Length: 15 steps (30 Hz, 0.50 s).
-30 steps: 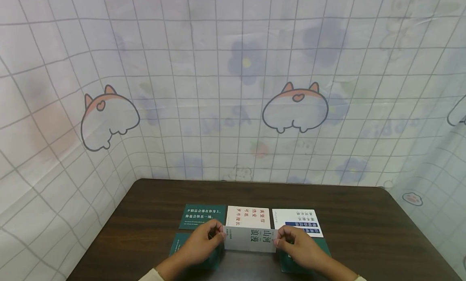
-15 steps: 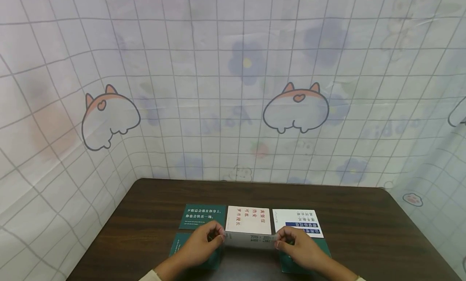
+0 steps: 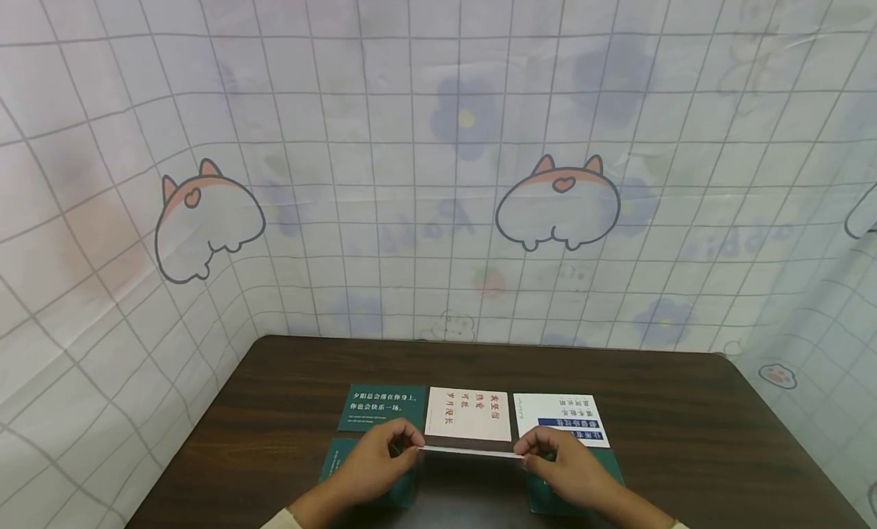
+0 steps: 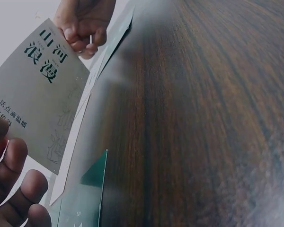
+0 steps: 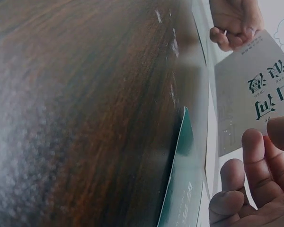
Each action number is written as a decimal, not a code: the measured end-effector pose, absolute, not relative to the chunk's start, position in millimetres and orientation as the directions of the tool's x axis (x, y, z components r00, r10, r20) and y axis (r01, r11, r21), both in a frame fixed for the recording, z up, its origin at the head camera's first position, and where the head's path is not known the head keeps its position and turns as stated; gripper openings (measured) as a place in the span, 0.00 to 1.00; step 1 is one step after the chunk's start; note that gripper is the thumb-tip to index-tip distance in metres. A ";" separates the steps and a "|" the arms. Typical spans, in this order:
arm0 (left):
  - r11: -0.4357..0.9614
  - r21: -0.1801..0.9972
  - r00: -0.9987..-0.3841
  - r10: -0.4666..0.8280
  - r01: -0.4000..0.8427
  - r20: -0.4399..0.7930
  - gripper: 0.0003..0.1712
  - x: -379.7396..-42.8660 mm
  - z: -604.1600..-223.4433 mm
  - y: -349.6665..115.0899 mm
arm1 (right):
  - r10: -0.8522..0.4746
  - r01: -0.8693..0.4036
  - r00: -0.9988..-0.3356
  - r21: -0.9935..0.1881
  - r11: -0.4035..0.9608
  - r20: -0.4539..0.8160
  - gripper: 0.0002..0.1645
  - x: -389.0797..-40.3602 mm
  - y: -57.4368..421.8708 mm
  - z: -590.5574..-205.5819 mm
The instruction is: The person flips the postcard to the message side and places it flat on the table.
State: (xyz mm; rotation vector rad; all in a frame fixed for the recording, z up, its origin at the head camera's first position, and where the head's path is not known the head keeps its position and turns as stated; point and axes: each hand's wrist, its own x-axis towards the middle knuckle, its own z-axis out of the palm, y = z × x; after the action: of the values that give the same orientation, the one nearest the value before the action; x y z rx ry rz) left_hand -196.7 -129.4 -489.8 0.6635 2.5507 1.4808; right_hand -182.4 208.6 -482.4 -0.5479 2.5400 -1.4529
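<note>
A pale grey card with dark green lettering (image 4: 42, 90) spans the space between both hands above the table. From the head view only its thin white edge (image 3: 473, 452) shows. My left hand (image 3: 377, 462) pinches one short end between thumb and fingers. At the other end, my right hand (image 3: 567, 465) pinches it the same way. Just beyond the held card lies a cream card with red lettering (image 3: 468, 415). Under the left hand is a green card (image 3: 334, 459), partly covered. Another green card (image 3: 606, 466) is partly hidden beneath the right hand.
A green card with white lettering (image 3: 381, 407) lies back left, and a white card with a blue band (image 3: 558, 411) back right. The dark wooden table (image 3: 706, 430) ends at a grid-patterned cloth (image 3: 411, 209) hanging behind and at the sides.
The held card has tilted from showing its lettered face to lying edge-on in the head view, uncovering the cream card's near edge. Both hands keep their grip and have barely moved.
</note>
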 end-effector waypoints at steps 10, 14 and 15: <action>0.411 0.856 -0.892 0.437 0.313 0.116 0.02 -195.9 -491.8 -129.8 | -0.357 -0.138 -0.934 -0.883 0.448 -0.035 0.06 -182.1 211.6 -484.5; 0.408 0.862 -0.890 0.445 0.302 0.102 0.02 -194.7 -490.1 -130.0 | -0.346 -0.115 -0.937 -0.891 0.440 -0.050 0.07 -182.0 211.8 -484.1; 0.405 0.863 -0.889 0.447 0.301 0.100 0.02 -194.5 -490.0 -130.1 | -0.344 -0.110 -0.937 -0.892 0.437 -0.053 0.07 -181.8 211.6 -483.5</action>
State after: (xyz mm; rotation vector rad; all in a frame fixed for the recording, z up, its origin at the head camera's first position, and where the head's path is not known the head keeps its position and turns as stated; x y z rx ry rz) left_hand -194.5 -130.1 -490.0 0.6723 2.5070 1.4937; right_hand -181.8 211.6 -483.5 -0.3966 2.4633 -1.5038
